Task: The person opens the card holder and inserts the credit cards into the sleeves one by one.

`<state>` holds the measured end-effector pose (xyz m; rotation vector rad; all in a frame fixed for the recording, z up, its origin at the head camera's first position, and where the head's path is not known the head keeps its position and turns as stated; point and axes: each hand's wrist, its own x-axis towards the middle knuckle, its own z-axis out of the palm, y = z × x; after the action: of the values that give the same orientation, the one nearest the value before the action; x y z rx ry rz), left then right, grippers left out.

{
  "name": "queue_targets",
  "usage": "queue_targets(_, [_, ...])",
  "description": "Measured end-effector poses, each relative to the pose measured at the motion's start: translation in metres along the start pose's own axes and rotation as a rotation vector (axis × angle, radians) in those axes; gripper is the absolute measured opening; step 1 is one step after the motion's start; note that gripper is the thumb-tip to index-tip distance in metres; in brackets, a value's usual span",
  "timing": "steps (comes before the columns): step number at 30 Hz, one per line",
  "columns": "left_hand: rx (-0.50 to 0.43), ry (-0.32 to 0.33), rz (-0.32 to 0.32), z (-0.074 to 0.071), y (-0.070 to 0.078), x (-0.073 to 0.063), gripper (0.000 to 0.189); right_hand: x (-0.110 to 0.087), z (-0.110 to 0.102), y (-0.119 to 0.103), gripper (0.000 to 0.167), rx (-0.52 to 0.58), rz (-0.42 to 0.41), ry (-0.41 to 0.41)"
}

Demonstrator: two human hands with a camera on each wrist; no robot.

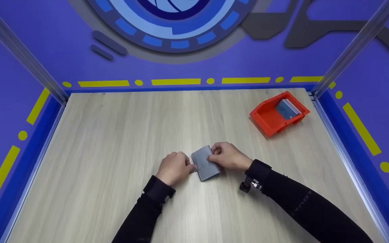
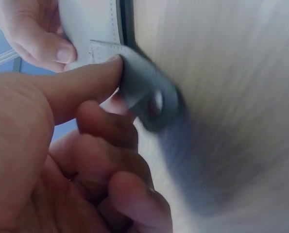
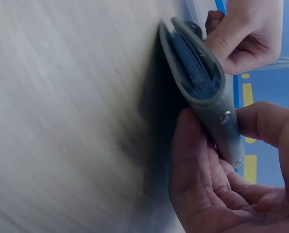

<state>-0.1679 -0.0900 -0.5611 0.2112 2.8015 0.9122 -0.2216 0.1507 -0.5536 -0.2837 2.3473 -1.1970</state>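
Note:
A grey card wallet (image 1: 204, 162) is held folded, close over the wooden table, between the two hands. The right hand (image 1: 231, 157) grips it along its spine, thumb on the upper cover and fingers beneath. Several clear card sleeves (image 3: 195, 65) show between the covers in the right wrist view, and a metal stud (image 3: 225, 117) sits on the spine. On the opposite side, the left hand (image 1: 174, 168) pinches the wallet's strap (image 2: 139, 80) between thumb and forefinger. The strap's end sticks out past the fingertips and carries a round metal snap (image 2: 156, 103).
An orange-red plastic bin (image 1: 269, 118) stands at the back right of the wooden table (image 1: 127, 135), with a small blue-grey stack of cards or a booklet (image 1: 286, 109) inside. Blue panels (image 1: 187, 72) with yellow markings border the table at the back and both sides.

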Motion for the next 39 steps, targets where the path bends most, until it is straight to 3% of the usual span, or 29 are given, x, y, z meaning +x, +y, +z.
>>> queue_targets(3, [0.023, 0.019, 0.002, 0.002, 0.000, 0.001, 0.038, -0.001, -0.003, -0.004, 0.016, 0.005, -0.026, 0.017])
queue_targets(11, [0.092, 0.157, 0.021, 0.001, 0.001, 0.004, 0.029, -0.006, -0.027, -0.018, 0.015, -0.062, -0.109, 0.131])
queue_targets(20, [0.102, 0.205, 0.060, 0.002, 0.002, 0.004, 0.035, -0.017, -0.053, -0.038, 0.017, -0.271, -0.271, 0.371])
queue_targets(26, [0.098, 0.189, 0.070, 0.002, 0.003, 0.003, 0.036, -0.021, -0.038, -0.040, 0.022, -0.569, -0.411, 0.450])
queue_targets(30, [0.093, 0.187, 0.077, 0.003, 0.004, 0.003, 0.036, -0.022, -0.021, -0.034, 0.028, -0.774, -0.486, 0.454])
queue_targets(39, [0.096, 0.180, 0.105, 0.003, 0.003, 0.005, 0.034, -0.021, 0.021, -0.017, 0.023, -1.023, -0.646, 0.426])
